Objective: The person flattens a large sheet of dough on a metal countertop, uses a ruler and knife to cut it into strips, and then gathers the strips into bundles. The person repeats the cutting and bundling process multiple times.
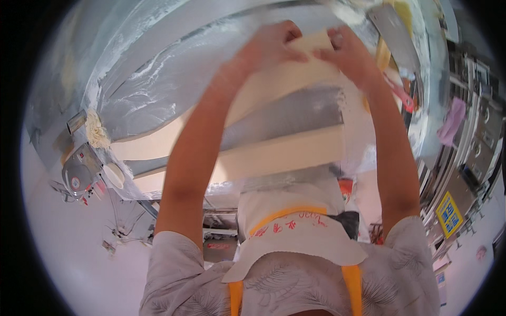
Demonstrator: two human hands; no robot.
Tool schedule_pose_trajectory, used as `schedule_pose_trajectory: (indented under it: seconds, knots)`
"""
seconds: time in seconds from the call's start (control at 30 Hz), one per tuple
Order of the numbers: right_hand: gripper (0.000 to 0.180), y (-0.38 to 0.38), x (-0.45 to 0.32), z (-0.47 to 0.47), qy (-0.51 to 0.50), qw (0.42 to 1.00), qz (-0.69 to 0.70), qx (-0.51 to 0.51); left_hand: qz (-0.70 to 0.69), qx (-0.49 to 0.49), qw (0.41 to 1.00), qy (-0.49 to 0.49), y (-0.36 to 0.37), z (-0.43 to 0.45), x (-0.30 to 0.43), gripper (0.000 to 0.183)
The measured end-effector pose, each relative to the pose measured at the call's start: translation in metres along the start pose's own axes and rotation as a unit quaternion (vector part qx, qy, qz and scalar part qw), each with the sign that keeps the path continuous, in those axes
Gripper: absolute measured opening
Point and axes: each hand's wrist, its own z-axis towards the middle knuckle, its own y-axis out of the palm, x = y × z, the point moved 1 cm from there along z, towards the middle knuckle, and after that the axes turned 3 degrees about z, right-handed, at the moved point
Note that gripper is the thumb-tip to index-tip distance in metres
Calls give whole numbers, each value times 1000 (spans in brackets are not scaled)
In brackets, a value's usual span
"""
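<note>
A long pale dough sheet [272, 87] runs across a floured grey work surface [189, 75]. My left hand [276, 45] grips its far edge near the right end, thumb over the dough. At the corner of that end, my right hand [344, 51] pinches the same sheet between thumb and fingers. Both hands are blurred, so exact finger contact is hard to see. Closer to my body lies a second flat dough strip [284, 152], with a bare grey band between the two. My left forearm covers part of both strips.
A cleaver [395, 35] lies beyond my right hand, and a red-handled tool [403, 96] beside my right forearm. Stringy dough scraps [97, 128], a metal cup [76, 121], and a white bowl [114, 175] line the left edge. Metal equipment [482, 130] stands far right.
</note>
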Motion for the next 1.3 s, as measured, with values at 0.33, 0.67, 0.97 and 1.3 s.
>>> schedule_pose_trajectory:
  seconds: [0.33,0.67,0.97,1.3]
  knots:
    - [57,49,-109,120,-435,793,-419,81,319,215,908,164,123,-27,19,70]
    - [44,84,-182,126,-269,880,-378,-101,76,272,957,67,135,-197,-11,51]
    - [25,156,-144,-126,-378,817,-431,-59,-512,562,647,-48,-46,-479,-138,85]
    - [24,270,-95,-160,-417,834,-351,-87,-528,522,613,-270,-77,-552,-253,45]
